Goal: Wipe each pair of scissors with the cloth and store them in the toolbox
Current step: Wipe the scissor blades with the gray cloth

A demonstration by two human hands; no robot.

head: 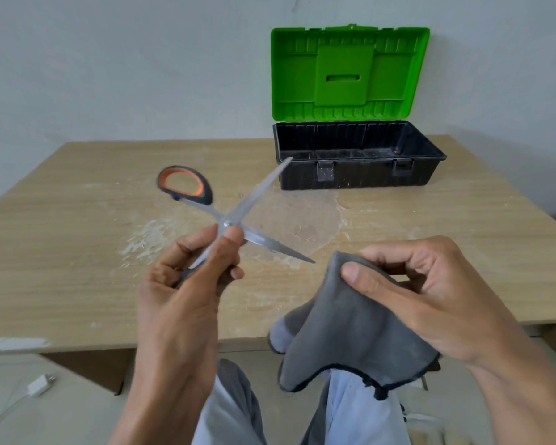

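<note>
scissors [235, 216]: silver blades splayed in an X, black loop lined orange, held above table [77, 252] | left hand [187, 284]: fingers curled round lower handle, thumb by pivot | right hand [430, 290]: pinches grey cloth [344, 332], 4 o'clock of scissors | toolbox [360, 155]: open, 1 o'clock

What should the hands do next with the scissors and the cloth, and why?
Probably move the right hand with the grey cloth over to the nearer blade and pinch it to wipe. The left hand holds the scissors spread open, the cloth touches no blade yet, and the toolbox stands open.
</note>
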